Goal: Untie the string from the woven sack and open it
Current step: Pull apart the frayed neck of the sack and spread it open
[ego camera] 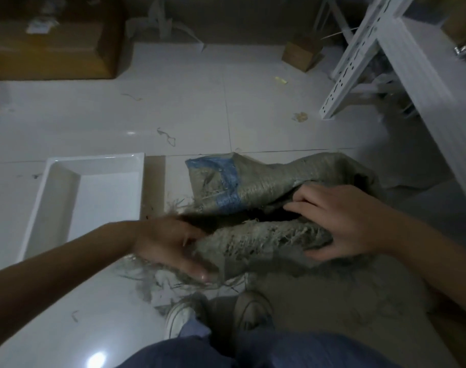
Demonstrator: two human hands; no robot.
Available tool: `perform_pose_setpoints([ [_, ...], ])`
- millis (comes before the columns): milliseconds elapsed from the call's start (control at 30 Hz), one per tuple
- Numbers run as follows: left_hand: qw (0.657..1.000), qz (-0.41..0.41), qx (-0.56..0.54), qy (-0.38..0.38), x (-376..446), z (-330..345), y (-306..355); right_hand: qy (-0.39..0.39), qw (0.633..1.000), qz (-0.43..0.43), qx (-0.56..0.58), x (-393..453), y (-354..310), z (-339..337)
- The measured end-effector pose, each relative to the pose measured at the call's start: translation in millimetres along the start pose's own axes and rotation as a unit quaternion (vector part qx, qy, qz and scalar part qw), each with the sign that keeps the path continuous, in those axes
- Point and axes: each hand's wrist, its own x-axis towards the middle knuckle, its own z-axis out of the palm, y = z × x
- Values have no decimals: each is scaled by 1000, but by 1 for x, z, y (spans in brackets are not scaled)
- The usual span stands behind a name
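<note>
- The sack (266, 181) lies on the floor (189, 107) in front of the person's shoes (181, 314), just right of a white tray (93, 166).
- Its mouth already shows a dark gap between the upper flap with the blue stripe (228, 181) and the frayed lower edge (266, 235), so the neck no longer looks tied shut.
- No string can be made out around the neck; loose fibres hang from the frayed edge and lie on the floor, and whether any of them is the tie cannot be told.
- The right hand (341, 221) grasps the lower edge at the right end of the gap, thumb underneath and fingers (301, 205) reaching over into the opening.
- The left hand (170, 243) is blurred at the left end of the lower edge; its fingers look laid against the cloth, but whether they grip it cannot be told.
- Judgement: the untying appears done, and the opening is under way.
- What seems left is to spread the mouth wider; the gap is only a narrow slit and nothing inside can be seen.
</note>
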Motion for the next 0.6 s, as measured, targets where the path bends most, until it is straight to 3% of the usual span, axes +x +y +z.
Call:
perform_pose_setpoints([
  [100, 983, 45, 141, 109, 22, 27, -1, 14, 998, -46, -32, 7, -3, 5],
  [200, 951, 186, 87, 233, 41, 38, 17, 83, 988, -98, -91, 22, -9, 1],
  [300, 904, 244, 136, 324, 50, 42, 35, 161, 971, -78, -160, 20, 8, -23],
  [367, 864, 219, 222, 395, 43, 29, 43, 200, 958, -37, -202, 10, 27, -46],
  [433, 790, 168, 301, 508, 18, -1, 54, 220, 949, 23, -223, 0, 40, -66],
  [467, 768, 147, 312, 540, 4, -14, 60, 224, 949, 55, -213, -2, 43, -72],
  [500, 761, 138, 308, 554, -7, -21, 62, 216, 954, 86, -187, -1, 42, -75],
  [600, 808, 107, 311, 488, -8, 0, 47, 126, 980, 131, -76, 4, 27, -60],
])
